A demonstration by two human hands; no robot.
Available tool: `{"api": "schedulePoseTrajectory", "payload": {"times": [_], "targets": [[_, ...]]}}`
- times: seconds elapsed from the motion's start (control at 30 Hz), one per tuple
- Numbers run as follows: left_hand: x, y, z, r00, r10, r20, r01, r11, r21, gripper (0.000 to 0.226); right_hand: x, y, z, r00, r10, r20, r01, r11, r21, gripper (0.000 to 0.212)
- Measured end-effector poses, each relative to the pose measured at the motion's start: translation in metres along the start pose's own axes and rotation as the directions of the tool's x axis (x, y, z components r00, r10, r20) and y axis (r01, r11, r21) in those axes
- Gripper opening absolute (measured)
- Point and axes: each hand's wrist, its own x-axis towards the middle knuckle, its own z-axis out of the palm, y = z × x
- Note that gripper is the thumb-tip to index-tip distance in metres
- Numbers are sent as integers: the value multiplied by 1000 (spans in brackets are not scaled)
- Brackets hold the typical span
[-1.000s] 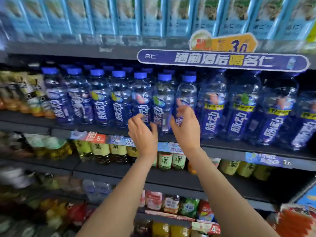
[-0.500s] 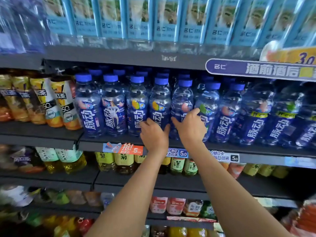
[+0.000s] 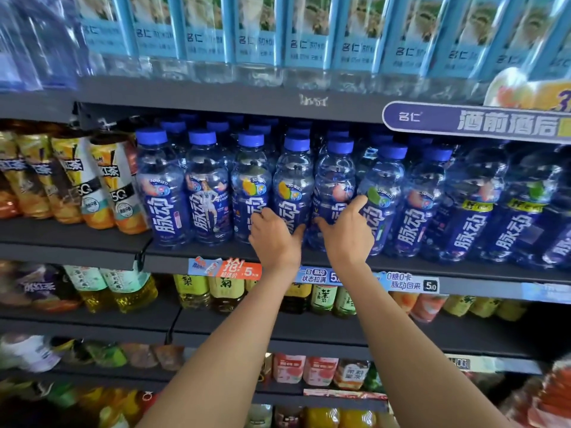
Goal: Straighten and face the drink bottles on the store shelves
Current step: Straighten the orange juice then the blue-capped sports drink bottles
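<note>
A row of blue-capped, blue-labelled drink bottles stands upright on the dark middle shelf (image 3: 463, 270), several rows deep. My left hand (image 3: 275, 242) grips the lower part of a front bottle with a yellow fruit picture (image 3: 293, 180). My right hand (image 3: 347, 236) holds the neighbouring bottle with a peach picture (image 3: 335, 177), thumb on its left and index finger reaching towards the green-labelled bottle (image 3: 383, 180). Both hands hide the lower labels.
Brown and orange tea bottles (image 3: 102, 186) stand left of the blue row. Pale blue labelled bottles (image 3: 256, 35) fill the top shelf. A purple sign (image 3: 479, 122) juts out at upper right. Price tags (image 3: 225, 268) line the shelf edge above green tea bottles (image 3: 222, 288).
Both hands have moved left along the blue row, away from the purple sign, and settled on two adjacent front bottles. The view has shifted left with them.
</note>
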Motion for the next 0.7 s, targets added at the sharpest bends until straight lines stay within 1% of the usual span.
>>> {"api": "schedulePoseTrajectory", "payload": {"times": [0.07,0.13,0.2,0.23,0.27,0.3,0.33,0.4,0.43,0.47,0.5,0.57,0.6,0.63,0.7], "targets": [[-2,0,-3,1000,6,1,-6,1000,-18,63,-1,1,-1,1000,-7,-19,8,1000,18,59],[-7,-3,-10,998,58,-23,-60,997,-55,60,-4,-3,-5,997,-46,-63,51,996,79,50],[-11,-14,-24,974,202,-106,-212,973,-93,50,-12,-16,-9,982,-149,-114,167,973,162,43],[-12,-22,-33,946,279,-162,-295,952,-85,45,-16,-26,-10,966,-222,-131,245,948,204,42],[-9,-32,-44,918,328,-224,-350,935,-64,39,-20,-39,-9,947,-293,-130,317,918,237,40],[-4,-42,-56,896,336,-289,-364,930,-47,34,-23,-53,-8,929,-356,-101,370,894,252,39],[3,-53,-69,886,302,-353,-339,940,-47,30,-26,-69,-4,911,-410,-34,405,880,247,38],[19,-79,-95,876,180,-449,-240,967,-81,29,-35,-99,9,871,-468,149,430,873,231,37],[27,-92,-106,875,135,-465,-203,974,-98,31,-41,-112,17,855,-468,224,417,876,240,38],[33,-105,-115,886,111,-449,-180,977,-113,35,-49,-123,25,845,-460,271,399,881,254,39],[40,-119,-122,909,103,-403,-168,977,-128,41,-57,-132,34,845,-444,299,376,890,258,40],[54,-147,-129,967,102,-231,-141,978,-157,57,-73,-149,52,867,-390,310,335,917,217,42],[62,-159,-131,984,113,-141,-135,978,-159,65,-80,-157,59,882,-352,314,307,934,185,43],[64,-165,-129,989,131,-64,-140,977,-162,72,-83,-157,63,893,-311,324,273,949,157,43],[82,-180,-132,973,218,70,-200,959,-202,82,-90,-171,73,933,-209,294,179,976,126,37]]}}
